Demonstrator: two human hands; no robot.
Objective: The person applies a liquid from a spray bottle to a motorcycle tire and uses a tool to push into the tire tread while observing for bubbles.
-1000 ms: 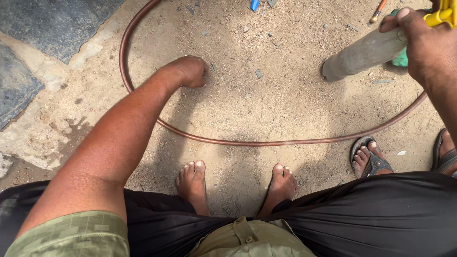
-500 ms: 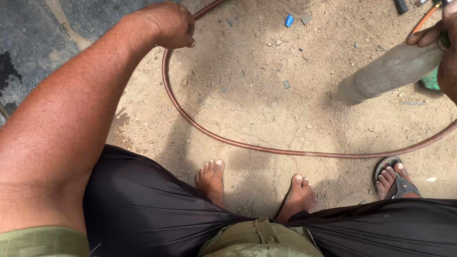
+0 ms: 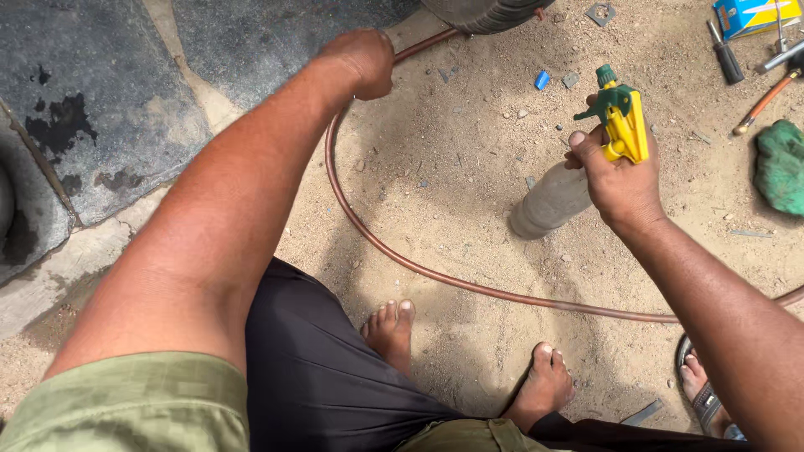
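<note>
Right hand [image 3: 621, 180] grips grey spray bottle w/ yellow-green trigger head [image 3: 586, 159], nozzle aimed away, no spray visible; left hand [image 3: 362, 60] clenched by reddish-brown rubber hose [image 3: 435, 272] on sandy ground

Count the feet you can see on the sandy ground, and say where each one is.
3: two bare feet, one at bottom centre and one just right of it, and a sandalled foot partly hidden behind the right forearm. Others may lie out of frame.

The tyre [image 3: 486, 12] is cut off at the top edge; a sandalled foot [image 3: 702, 393] at the bottom.
</note>
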